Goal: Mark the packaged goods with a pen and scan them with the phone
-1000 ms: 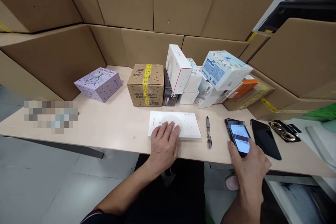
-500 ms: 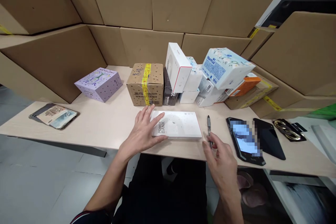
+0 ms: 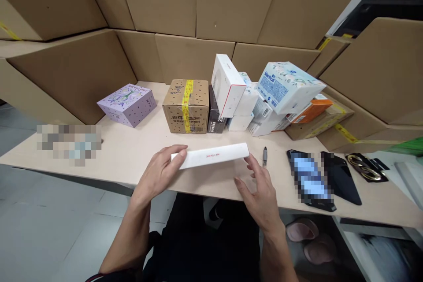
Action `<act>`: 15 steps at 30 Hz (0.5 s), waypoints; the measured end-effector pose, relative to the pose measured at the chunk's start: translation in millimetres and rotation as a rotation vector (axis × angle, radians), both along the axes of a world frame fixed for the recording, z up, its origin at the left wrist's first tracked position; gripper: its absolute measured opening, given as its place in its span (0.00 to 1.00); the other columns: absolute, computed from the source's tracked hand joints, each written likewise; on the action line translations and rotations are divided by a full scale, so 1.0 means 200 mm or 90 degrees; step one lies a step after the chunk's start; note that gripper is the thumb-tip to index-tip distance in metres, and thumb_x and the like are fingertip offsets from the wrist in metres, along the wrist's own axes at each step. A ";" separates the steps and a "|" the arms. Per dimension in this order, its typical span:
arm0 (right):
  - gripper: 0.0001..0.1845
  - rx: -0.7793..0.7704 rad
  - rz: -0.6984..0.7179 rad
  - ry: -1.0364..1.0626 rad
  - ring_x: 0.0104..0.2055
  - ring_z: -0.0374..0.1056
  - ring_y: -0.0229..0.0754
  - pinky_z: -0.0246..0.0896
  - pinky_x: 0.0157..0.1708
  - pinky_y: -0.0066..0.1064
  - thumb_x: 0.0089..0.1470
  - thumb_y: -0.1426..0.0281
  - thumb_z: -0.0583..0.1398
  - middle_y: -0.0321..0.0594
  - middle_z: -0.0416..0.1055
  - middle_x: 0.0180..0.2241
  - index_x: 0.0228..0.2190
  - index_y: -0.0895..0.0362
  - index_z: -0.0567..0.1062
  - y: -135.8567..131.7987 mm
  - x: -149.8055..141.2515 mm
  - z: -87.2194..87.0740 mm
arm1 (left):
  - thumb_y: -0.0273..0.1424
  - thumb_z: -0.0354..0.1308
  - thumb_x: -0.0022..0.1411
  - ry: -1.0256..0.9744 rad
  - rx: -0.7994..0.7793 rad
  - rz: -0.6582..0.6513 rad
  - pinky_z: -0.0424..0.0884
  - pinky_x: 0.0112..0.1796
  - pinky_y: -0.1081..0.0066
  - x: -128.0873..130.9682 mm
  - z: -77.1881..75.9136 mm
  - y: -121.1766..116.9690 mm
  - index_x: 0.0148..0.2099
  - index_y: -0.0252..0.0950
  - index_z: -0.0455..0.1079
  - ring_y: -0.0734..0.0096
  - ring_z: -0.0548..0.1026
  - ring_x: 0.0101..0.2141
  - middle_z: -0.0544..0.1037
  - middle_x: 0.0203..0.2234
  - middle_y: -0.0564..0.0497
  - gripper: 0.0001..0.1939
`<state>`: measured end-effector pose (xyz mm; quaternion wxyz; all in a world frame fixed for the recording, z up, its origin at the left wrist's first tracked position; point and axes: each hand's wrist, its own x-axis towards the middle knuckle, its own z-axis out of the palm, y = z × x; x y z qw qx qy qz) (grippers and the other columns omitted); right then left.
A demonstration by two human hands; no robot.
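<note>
A white power bank box point(image 3: 211, 155) is raised on its edge above the table, its narrow side with small red lettering facing me. My left hand point(image 3: 161, 169) grips its left end, thumb on the near side and fingers behind. At the right end is my right hand point(image 3: 259, 189), thumb and fingers apart. Its fingertips are close to the box's lower right corner; whether they touch it I cannot tell. A grey and black pen point(image 3: 265, 156) lies on the table just right of the box.
Along the back stand a purple box point(image 3: 127, 105), a taped brown carton point(image 3: 185, 106), a tilted white box point(image 3: 228, 86) and a Manhua tissue pack point(image 3: 289, 86). At right lie a phone point(image 3: 310, 180), a dark flat panel point(image 3: 342, 178) and gold rings point(image 3: 365, 167). Cardboard walls point(image 3: 175, 59) enclose the table.
The power bank box has been lifted and tipped so its narrow side faces me. My left hand has closed on its left end. My right hand has left the pen and moved to the box.
</note>
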<state>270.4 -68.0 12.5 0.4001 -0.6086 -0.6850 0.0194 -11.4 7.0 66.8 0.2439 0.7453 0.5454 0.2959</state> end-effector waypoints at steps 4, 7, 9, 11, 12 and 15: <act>0.41 -0.017 0.032 0.009 0.60 0.65 0.52 0.71 0.51 0.50 0.63 0.59 0.59 0.51 0.64 0.63 0.70 0.50 0.48 0.09 -0.06 -0.02 | 0.51 0.45 0.70 -0.069 0.027 0.015 0.76 0.44 0.57 0.02 -0.04 -0.01 0.66 0.39 0.61 0.55 0.79 0.45 0.80 0.49 0.43 0.31; 0.43 -0.036 0.048 0.020 0.61 0.64 0.53 0.71 0.52 0.52 0.62 0.58 0.59 0.52 0.62 0.64 0.70 0.50 0.46 0.13 -0.09 -0.03 | 0.49 0.60 0.62 -0.087 0.099 -0.031 0.76 0.48 0.57 0.02 -0.11 -0.02 0.68 0.39 0.54 0.54 0.77 0.52 0.75 0.56 0.40 0.39; 0.41 -0.040 0.078 0.015 0.62 0.64 0.53 0.70 0.54 0.52 0.63 0.58 0.59 0.51 0.64 0.63 0.70 0.50 0.48 0.14 -0.10 -0.03 | 0.45 0.63 0.60 -0.081 0.107 -0.018 0.77 0.45 0.59 -0.02 -0.13 -0.05 0.61 0.40 0.63 0.57 0.79 0.48 0.78 0.51 0.43 0.31; 0.38 -0.029 0.106 0.008 0.61 0.65 0.51 0.69 0.55 0.51 0.63 0.60 0.59 0.51 0.65 0.61 0.68 0.50 0.51 0.14 -0.10 -0.04 | 0.46 0.63 0.59 -0.088 0.058 0.029 0.78 0.35 0.64 -0.11 -0.10 -0.09 0.52 0.41 0.68 0.61 0.79 0.40 0.80 0.42 0.48 0.23; 0.36 -0.022 0.113 0.011 0.59 0.66 0.50 0.70 0.54 0.49 0.63 0.61 0.59 0.51 0.66 0.61 0.67 0.51 0.53 0.13 -0.10 -0.05 | 0.48 0.65 0.56 -0.107 0.020 0.064 0.76 0.29 0.67 -0.18 -0.07 -0.13 0.48 0.41 0.69 0.64 0.78 0.34 0.80 0.37 0.51 0.23; 0.29 -0.011 0.101 0.053 0.48 0.73 0.43 0.75 0.46 0.39 0.64 0.63 0.59 0.49 0.71 0.54 0.63 0.54 0.61 0.11 -0.08 -0.05 | 0.50 0.66 0.53 -0.162 -0.023 0.278 0.65 0.24 0.76 -0.42 0.02 -0.25 0.43 0.41 0.69 0.81 0.66 0.21 0.71 0.22 0.61 0.22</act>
